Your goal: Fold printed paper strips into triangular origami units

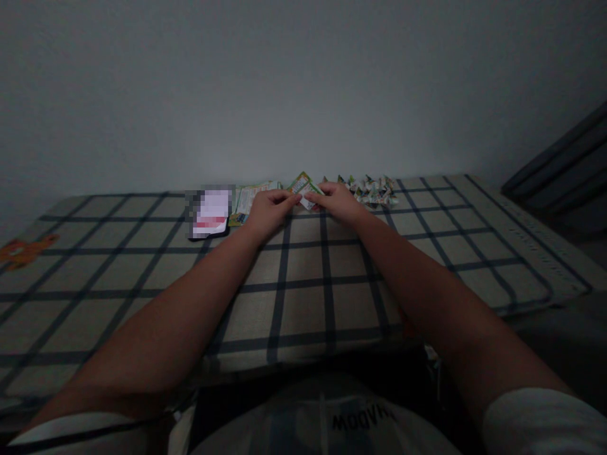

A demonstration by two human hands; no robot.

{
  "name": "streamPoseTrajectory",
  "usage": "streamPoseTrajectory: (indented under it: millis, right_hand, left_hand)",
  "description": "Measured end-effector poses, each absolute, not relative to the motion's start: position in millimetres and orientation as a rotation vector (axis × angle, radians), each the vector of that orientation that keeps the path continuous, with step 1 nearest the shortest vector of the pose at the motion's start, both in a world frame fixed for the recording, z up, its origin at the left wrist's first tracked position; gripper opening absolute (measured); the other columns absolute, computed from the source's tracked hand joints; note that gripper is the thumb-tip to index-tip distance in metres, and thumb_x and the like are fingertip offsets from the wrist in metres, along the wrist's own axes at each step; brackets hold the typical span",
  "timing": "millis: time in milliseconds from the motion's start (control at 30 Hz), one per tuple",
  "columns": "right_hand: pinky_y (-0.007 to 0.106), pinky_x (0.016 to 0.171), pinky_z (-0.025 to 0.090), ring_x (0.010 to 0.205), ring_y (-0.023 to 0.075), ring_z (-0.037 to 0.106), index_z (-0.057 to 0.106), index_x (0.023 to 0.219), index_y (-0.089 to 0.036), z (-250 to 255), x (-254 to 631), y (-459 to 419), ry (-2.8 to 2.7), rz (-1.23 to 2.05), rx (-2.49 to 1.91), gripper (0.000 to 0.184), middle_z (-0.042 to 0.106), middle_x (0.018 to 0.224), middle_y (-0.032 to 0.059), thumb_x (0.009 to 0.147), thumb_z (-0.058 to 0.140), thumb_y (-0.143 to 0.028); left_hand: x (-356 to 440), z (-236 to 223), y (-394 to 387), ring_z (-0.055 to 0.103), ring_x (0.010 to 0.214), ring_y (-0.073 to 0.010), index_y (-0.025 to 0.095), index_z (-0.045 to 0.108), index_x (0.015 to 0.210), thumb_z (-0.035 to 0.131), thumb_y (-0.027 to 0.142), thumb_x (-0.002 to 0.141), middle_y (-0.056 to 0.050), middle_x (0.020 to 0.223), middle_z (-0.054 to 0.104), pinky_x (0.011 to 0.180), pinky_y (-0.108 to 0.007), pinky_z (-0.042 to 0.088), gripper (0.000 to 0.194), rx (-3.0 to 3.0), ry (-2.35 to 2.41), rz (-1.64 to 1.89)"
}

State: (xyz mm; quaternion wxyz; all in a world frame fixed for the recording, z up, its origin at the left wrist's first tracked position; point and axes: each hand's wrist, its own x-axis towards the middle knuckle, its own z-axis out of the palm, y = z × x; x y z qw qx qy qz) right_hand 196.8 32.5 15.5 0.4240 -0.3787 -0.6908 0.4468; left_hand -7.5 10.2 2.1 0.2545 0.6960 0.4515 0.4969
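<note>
Between my two hands is a square of green-and-white printed paper, turned corner-up and partly folded at its lower edge. My left hand pinches its left side between thumb and fingers. On the right side, my right hand grips the same paper, thumb pointing inward. Just left of my left hand lies a stack of printed paper sheets. Past my right hand sits a cluster of several small folded paper pieces with pointed tips.
A phone with a lit, blurred screen lies left of the sheets. The checked tablecloth covers the table, and an orange patterned shape shows at far left. A plain wall rises behind the table's back edge.
</note>
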Motion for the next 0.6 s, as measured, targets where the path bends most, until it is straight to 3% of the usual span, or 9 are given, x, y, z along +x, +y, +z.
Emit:
streamPoseTrajectory:
  millis: [200, 333, 600]
  right_hand:
    - [0.023, 0.064, 0.051, 0.065, 0.0109, 0.061, 0.07, 0.081, -0.016, 12.1, 194.6, 31.0, -1.601, 1.306, -0.941, 0.02, 0.071, 0.072, 0.001, 0.077, 0.085, -0.029]
    - [0.024, 0.066, 0.05, 0.065, 0.0104, 0.06, 0.068, 0.074, -0.015, 12.5, 194.5, 31.4, -1.645, 1.285, -0.921, 0.016, 0.07, 0.071, 0.0014, 0.082, 0.079, -0.022]
    - [0.025, 0.069, 0.052, 0.065, 0.0102, 0.061, 0.062, 0.073, -0.016, 11.3, 192.6, 29.8, -1.589, 1.366, -0.954, 0.023, 0.067, 0.071, 0.0007, 0.084, 0.08, -0.024]
  left_hand:
    - [-7.5, 4.5, 10.8, 0.062, 0.072, -0.0181, 0.019, 0.081, 0.078, 0.077, 0.056, 0.081, -0.004, 0.075, 0.075, 0.068, -0.03, 0.047, 0.037, 1.787, 1.259, 1.409]
    - [-6.1, 3.2, 12.5, 0.063, 0.072, -0.018, 0.019, 0.081, 0.078, 0.08, 0.056, 0.079, -0.003, 0.074, 0.074, 0.068, -0.03, 0.048, 0.036, 1.735, 1.226, 1.428]
    - [-5.5, -3.0, 18.4, 0.057, 0.066, -0.0157, 0.02, 0.081, 0.076, 0.083, 0.059, 0.075, -0.002, 0.068, 0.068, 0.063, -0.029, 0.045, 0.039, 1.59, 1.12, 1.453]
